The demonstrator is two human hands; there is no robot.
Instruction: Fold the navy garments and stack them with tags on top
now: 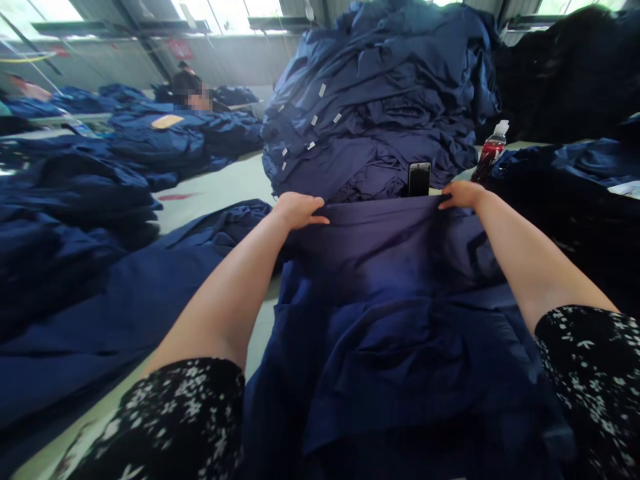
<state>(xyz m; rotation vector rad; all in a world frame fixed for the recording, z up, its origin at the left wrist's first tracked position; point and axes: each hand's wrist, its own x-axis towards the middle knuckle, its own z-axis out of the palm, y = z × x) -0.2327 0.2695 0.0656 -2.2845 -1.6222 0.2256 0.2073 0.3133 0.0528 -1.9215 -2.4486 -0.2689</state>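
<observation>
A navy blue garment (385, 267) is stretched out in front of me, its far edge raised between my two hands. What kind of garment it is I cannot tell. My left hand (301, 211) pinches the far left part of that edge, thumb and fingers closed on the cloth. At the far right part, my right hand (463, 194) grips the same edge between thumb and fingers. Below the hands the cloth falls in loose folds toward my body. Just beyond the edge, a black phone (419, 179) stands upright against a tall pile of navy garments (385, 87).
A bottle of red drink (493, 150) stands right of the pile. Dark garments (565, 193) are heaped at the right, and more navy cloth (125, 287) covers the left. Pale table surface (220, 183) shows between heaps. Another person (187, 83) is at the back left.
</observation>
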